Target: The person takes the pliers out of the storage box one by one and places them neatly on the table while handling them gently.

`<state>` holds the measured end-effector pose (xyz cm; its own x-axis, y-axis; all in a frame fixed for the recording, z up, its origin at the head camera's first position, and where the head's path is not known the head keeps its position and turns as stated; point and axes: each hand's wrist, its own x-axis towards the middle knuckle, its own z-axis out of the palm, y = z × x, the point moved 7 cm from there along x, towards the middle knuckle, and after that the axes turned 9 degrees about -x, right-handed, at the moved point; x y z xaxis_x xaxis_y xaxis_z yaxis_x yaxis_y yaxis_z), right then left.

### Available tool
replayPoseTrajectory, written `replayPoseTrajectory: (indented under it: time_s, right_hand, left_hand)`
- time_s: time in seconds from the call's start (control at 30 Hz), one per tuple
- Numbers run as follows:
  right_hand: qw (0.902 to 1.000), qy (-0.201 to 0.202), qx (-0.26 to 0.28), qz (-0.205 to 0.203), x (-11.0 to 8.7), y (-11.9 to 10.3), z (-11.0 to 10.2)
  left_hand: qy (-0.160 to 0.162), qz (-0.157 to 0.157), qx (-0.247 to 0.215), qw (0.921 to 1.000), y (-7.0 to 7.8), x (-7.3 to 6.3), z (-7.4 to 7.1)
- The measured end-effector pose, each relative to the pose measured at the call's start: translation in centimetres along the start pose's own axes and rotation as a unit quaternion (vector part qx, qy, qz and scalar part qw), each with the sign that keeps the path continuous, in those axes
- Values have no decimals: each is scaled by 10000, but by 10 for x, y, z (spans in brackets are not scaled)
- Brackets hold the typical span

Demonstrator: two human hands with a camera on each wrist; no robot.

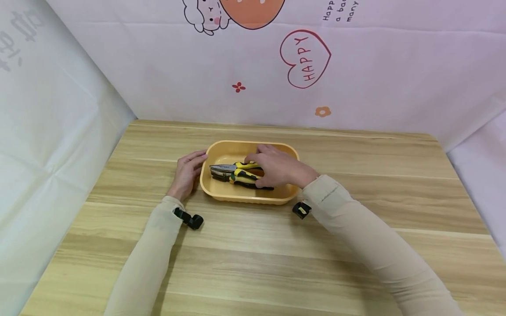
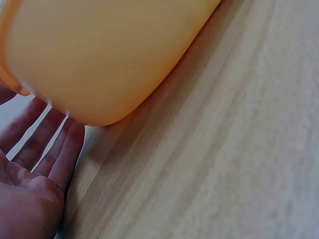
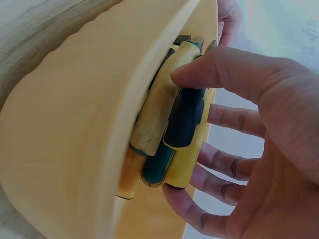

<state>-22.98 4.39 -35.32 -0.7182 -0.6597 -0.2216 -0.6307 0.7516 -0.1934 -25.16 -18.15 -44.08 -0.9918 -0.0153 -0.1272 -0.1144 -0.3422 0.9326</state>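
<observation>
Two or more pairs of pliers lie in a yellow-orange plastic tub (image 1: 253, 199). The long-nose pliers (image 1: 223, 167) have bare metal jaws and yellow-black handles; nearer me are dark-headed pliers (image 1: 221, 176). My right hand (image 1: 280, 167) reaches into the tub from the right and grips around the handles. In the right wrist view its thumb (image 3: 199, 72) presses a handle while the fingers lie along the far side of the yellow handle (image 3: 180, 167). My left hand (image 1: 186, 173) touches the tub's left end with extended fingers (image 2: 67, 149).
The tub stands on a wood-grain table (image 1: 253, 254), toward its back edge. A white printed cloth (image 1: 178, 74) hangs behind the table, with more white cloth at both sides. Each wrist wears a small black camera (image 1: 302, 210).
</observation>
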Motion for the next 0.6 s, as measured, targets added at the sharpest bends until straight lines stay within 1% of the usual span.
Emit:
replayPoseTrajectory:
  time_s: [0.23,0.4,0.6]
  right_hand:
    - [9999,48,-122,-41,-2,-1,-2]
    - [9992,173,-327,-153,-6,-3,-4]
    - [9985,347,-371,-195,-15,-2,-8]
  left_hand:
    - [5,-70,82,9999,-2,0,-1]
    - [14,-66,128,9999,-2,0,-1]
    - [0,-54,167,9998,-1,0,-1]
